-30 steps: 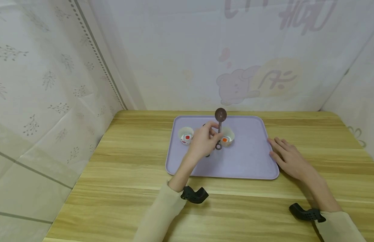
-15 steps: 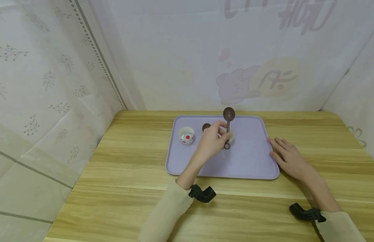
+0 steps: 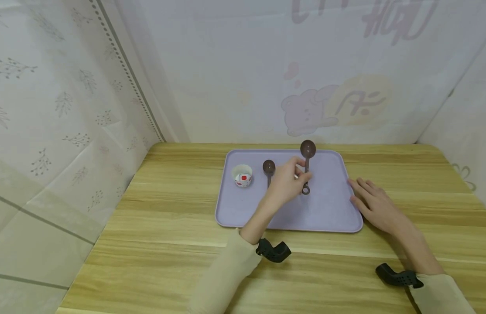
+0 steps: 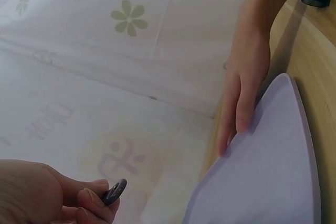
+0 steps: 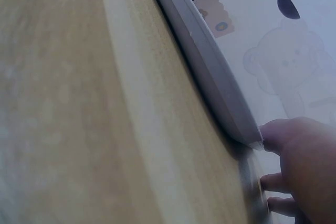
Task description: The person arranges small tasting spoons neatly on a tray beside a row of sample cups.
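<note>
My left hand pinches the handle of a brown measuring spoon above the lilac tray, bowl end up and ring end down. In the left wrist view, only the ring end of this spoon shows at the fingertips. A smaller brown measuring spoon lies on the tray, its lower handle hidden by my left hand. At the tray's right edge, my right hand rests with extended fingers touching the rim.
A small patterned paper cup stands on the tray's left side. Another paper cup shows in the right wrist view; my left hand covers it in the head view. Under the tray is a wooden table, with a printed curtain behind.
My left hand has moved right across the tray with the measuring spoon, uncovering the smaller spoon and covering the second cup. My right hand has stayed put.
</note>
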`<action>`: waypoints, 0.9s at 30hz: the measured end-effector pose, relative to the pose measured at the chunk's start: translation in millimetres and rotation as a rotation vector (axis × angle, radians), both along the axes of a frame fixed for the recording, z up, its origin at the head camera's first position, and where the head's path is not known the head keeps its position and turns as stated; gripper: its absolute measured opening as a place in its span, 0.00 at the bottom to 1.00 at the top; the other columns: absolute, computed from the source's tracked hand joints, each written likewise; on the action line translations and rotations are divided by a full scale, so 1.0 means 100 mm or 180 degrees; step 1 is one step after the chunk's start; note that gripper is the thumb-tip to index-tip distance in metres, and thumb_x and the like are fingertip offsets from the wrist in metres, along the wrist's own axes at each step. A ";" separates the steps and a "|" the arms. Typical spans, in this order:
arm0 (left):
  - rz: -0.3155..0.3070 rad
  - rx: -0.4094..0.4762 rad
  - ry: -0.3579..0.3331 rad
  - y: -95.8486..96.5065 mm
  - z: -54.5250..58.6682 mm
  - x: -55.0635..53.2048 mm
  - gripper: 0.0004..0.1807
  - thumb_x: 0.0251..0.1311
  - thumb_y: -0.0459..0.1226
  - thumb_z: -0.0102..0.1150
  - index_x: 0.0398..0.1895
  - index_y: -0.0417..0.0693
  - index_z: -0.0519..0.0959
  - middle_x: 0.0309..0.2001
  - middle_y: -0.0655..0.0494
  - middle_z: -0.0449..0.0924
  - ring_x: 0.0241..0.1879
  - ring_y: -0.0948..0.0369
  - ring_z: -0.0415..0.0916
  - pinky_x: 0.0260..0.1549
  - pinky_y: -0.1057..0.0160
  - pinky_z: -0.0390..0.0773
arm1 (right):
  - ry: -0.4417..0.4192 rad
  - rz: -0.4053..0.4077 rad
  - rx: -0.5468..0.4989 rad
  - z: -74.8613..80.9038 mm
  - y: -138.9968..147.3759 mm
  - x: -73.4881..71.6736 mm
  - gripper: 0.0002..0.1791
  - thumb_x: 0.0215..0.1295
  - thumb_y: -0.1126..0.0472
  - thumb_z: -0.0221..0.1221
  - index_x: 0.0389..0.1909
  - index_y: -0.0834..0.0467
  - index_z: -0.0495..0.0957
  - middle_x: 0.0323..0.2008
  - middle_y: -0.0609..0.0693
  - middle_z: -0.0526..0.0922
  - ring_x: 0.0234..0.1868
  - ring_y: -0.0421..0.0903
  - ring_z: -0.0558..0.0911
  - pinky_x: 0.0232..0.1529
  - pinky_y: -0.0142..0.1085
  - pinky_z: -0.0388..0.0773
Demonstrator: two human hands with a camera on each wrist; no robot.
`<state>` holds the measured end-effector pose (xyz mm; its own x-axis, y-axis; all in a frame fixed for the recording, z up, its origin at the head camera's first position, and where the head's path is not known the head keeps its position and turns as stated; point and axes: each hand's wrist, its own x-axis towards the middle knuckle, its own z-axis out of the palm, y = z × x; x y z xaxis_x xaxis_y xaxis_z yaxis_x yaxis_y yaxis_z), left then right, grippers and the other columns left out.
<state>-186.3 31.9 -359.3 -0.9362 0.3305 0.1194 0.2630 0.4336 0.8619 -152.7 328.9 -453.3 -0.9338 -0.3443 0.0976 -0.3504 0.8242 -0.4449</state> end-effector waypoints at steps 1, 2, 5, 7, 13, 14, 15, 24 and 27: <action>0.0005 -0.0027 0.0005 0.02 -0.01 0.00 0.16 0.69 0.36 0.63 0.55 0.37 0.76 0.28 0.56 0.80 0.18 0.67 0.73 0.18 0.71 0.71 | -0.0002 -0.0001 -0.0006 0.00 0.00 0.00 0.32 0.81 0.52 0.48 0.79 0.59 0.54 0.73 0.77 0.53 0.72 0.78 0.51 0.67 0.72 0.43; 0.0007 -0.0046 0.0010 0.04 -0.01 0.00 0.17 0.69 0.36 0.63 0.55 0.37 0.76 0.28 0.57 0.79 0.18 0.67 0.73 0.18 0.71 0.71 | -0.0001 0.0000 -0.0007 0.00 0.00 0.00 0.32 0.81 0.52 0.48 0.79 0.59 0.54 0.73 0.77 0.53 0.72 0.78 0.51 0.67 0.72 0.43; 0.0028 -0.0124 0.0030 0.09 -0.03 -0.01 0.16 0.69 0.37 0.63 0.55 0.38 0.76 0.27 0.58 0.80 0.17 0.67 0.73 0.18 0.71 0.71 | 0.0002 0.0001 -0.0005 0.00 0.00 0.00 0.32 0.81 0.52 0.48 0.79 0.59 0.54 0.72 0.77 0.53 0.72 0.78 0.51 0.67 0.73 0.44; 0.0037 -0.0162 0.0021 0.12 -0.04 -0.01 0.16 0.69 0.37 0.63 0.55 0.39 0.77 0.27 0.59 0.80 0.17 0.67 0.74 0.18 0.71 0.71 | 0.0004 0.0001 0.0004 0.00 0.00 0.00 0.32 0.81 0.52 0.48 0.79 0.59 0.54 0.72 0.77 0.53 0.71 0.78 0.51 0.66 0.73 0.45; 0.0031 -0.0191 -0.0017 0.21 -0.05 -0.01 0.16 0.69 0.37 0.63 0.55 0.39 0.77 0.25 0.60 0.78 0.18 0.67 0.72 0.19 0.71 0.70 | -0.0018 -0.0015 -0.0002 0.00 -0.01 0.00 0.32 0.81 0.52 0.47 0.79 0.59 0.54 0.72 0.77 0.53 0.71 0.78 0.51 0.66 0.73 0.44; 0.0036 -0.0206 -0.0012 0.23 -0.06 0.00 0.16 0.69 0.38 0.63 0.55 0.39 0.77 0.25 0.61 0.78 0.18 0.67 0.72 0.19 0.71 0.70 | -0.0015 -0.0017 -0.0004 0.00 -0.01 0.00 0.32 0.81 0.52 0.47 0.79 0.59 0.54 0.72 0.77 0.53 0.71 0.78 0.51 0.66 0.73 0.44; 0.0040 -0.0217 -0.0011 0.25 -0.06 0.00 0.16 0.68 0.38 0.64 0.54 0.39 0.77 0.25 0.61 0.78 0.18 0.67 0.72 0.20 0.71 0.70 | -0.0007 -0.0020 -0.0003 0.00 -0.01 0.00 0.32 0.81 0.52 0.47 0.79 0.59 0.54 0.72 0.77 0.53 0.71 0.78 0.52 0.66 0.73 0.44; 0.0022 -0.0388 -0.0030 0.39 -0.13 0.04 0.16 0.69 0.39 0.64 0.54 0.42 0.77 0.22 0.64 0.77 0.17 0.69 0.73 0.25 0.68 0.74 | 0.0035 -0.0040 0.0041 0.01 -0.01 0.00 0.31 0.80 0.52 0.48 0.78 0.60 0.56 0.72 0.77 0.55 0.71 0.79 0.53 0.66 0.73 0.46; 0.0015 -0.0411 -0.0055 0.43 -0.14 0.06 0.15 0.68 0.39 0.64 0.53 0.42 0.77 0.22 0.64 0.77 0.17 0.69 0.72 0.26 0.68 0.74 | 0.0035 -0.0048 0.0024 0.01 -0.02 0.00 0.31 0.80 0.52 0.48 0.78 0.60 0.56 0.72 0.77 0.55 0.71 0.79 0.53 0.66 0.73 0.46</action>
<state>-180.7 74.8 -372.8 -0.9393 0.3377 0.0600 0.2463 0.5424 0.8032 -152.5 327.3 -452.1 -0.9378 -0.3308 0.1053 -0.3426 0.8327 -0.4349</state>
